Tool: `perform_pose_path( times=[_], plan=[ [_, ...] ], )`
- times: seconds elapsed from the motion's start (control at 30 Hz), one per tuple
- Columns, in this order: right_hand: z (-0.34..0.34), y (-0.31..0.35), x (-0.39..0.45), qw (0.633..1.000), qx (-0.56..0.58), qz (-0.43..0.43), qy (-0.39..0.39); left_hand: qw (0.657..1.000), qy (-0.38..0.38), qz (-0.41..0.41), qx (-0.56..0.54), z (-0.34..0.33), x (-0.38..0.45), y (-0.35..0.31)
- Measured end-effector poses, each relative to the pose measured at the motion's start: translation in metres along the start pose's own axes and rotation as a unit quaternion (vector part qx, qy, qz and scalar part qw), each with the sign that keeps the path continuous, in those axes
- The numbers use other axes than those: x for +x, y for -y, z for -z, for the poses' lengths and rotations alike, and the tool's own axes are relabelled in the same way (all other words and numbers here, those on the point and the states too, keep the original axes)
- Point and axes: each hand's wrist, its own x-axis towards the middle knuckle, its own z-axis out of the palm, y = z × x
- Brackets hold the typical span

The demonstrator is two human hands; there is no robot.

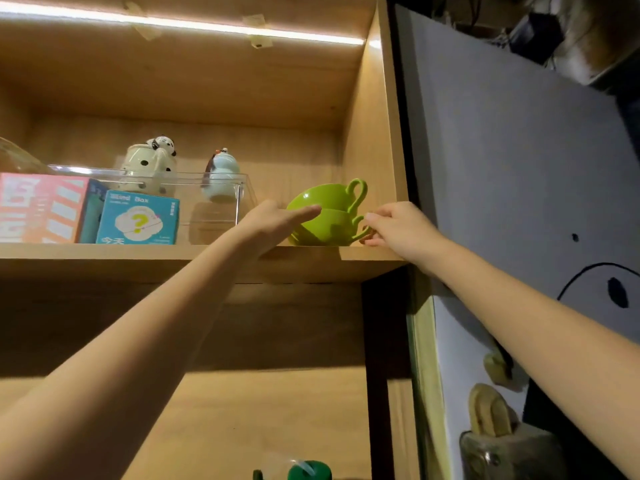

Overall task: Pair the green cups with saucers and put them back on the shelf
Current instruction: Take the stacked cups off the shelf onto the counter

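Observation:
Two green cups are stacked on the wooden shelf (173, 259) near its right wall. The upper cup (323, 195) tilts inside the lower cup (329, 228), both handles to the right. My left hand (277, 220) reaches up with flat fingers against the left side of the stack. My right hand (398, 226) pinches the lower cup's handle. No saucers are visible.
A clear plastic bin (221, 188) left of the cups holds a spotted panda mug (150, 168) and a penguin figure (221, 178). A teal blind box (138, 218) and a pink box (38, 207) stand at the shelf front. A dark green object (308, 471) sits below.

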Motion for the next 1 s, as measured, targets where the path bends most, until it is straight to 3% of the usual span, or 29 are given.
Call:
perform_pose_path(
  times=[0.13,0.37,0.83,1.0],
  plan=[
    [0.001,-0.002,0.008,1.000,-0.005,-0.012,0.003,0.999,-0.024,-0.009,0.044,-0.012,0.004,0.004],
    [0.003,0.002,0.003,0.997,0.081,-0.022,-0.002,0.993,-0.074,-0.052,0.069,-0.011,-0.003,0.011],
    [0.025,0.034,-0.045,0.981,0.190,0.003,-0.028,0.981,-0.142,-0.084,-0.105,0.022,-0.055,-0.022],
    [0.034,0.039,-0.078,0.973,0.230,0.000,-0.032,0.985,-0.082,-0.011,-0.153,0.028,-0.082,-0.023]
  ],
)
